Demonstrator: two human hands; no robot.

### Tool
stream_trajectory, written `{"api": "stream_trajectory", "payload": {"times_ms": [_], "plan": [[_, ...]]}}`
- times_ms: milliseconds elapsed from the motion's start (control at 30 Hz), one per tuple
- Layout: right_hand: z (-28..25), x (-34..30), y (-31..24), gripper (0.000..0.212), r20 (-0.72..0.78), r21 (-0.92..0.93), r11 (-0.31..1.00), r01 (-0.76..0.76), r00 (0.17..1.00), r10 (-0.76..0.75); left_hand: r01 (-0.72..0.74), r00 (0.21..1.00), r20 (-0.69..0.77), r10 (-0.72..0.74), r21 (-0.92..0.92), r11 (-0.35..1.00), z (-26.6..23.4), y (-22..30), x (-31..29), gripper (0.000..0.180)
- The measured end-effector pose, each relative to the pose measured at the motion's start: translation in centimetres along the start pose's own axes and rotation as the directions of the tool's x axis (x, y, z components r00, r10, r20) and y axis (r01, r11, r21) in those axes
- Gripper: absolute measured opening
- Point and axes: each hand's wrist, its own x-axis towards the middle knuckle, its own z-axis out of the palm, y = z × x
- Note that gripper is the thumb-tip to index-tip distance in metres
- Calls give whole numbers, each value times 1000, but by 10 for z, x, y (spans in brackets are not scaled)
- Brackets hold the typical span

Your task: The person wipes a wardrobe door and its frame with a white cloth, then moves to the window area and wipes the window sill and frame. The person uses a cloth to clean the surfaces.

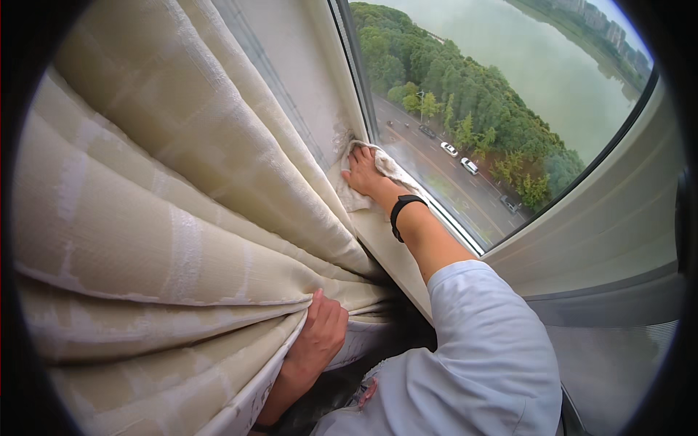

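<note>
Head view, looking down along a window corner. Right hand [361, 173] reaches far out, palm down and pressed flat on a white cloth [389, 168], fingers close together, pointing to the far corner. The cloth lies bunched on the pale window sill [378, 240], right where the sill meets the window frame [356, 80] and the glass [509, 94]; part of it sticks out on the right of the hand, part on the near left. Black wristband [401, 212] on the right wrist, light blue sleeve [487, 341] covers the upper arm, forearm bare.

Left hand [320, 338] is near, low in the middle, fingers curled shut around a gathered edge of the beige curtain [167, 218], thumb up on the fabric. The curtain fills the whole left side in heavy folds, held to the left of the sill. Behind it a sheer white curtain [291, 80] hangs beside the frame. Through the glass: a road with cars, trees, water far off.
</note>
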Motion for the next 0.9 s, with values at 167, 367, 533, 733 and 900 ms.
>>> {"api": "stream_trajectory", "payload": {"times_ms": [167,367,533,733,900], "plan": [[-6,-15,-40,64,24,73,970,234,971,-236,34,995,-95,-33,9,999,-11,-1,1,35],[3,-36,-52,41,-136,14,911,412,903,-407,8,1000,15,-8,-36,999,-14,1,1,34],[30,-32,-61,29,-60,106,807,582,813,-579,-37,999,-39,36,-38,999,-5,0,0,33],[49,9,-89,32,-159,61,822,566,819,-552,5,1000,19,-2,-105,994,-8,-8,1,31],[44,-15,-86,35,-200,-152,870,469,847,-492,-11,998,-64,-1,-182,983,-4,-14,-2,36]]}}
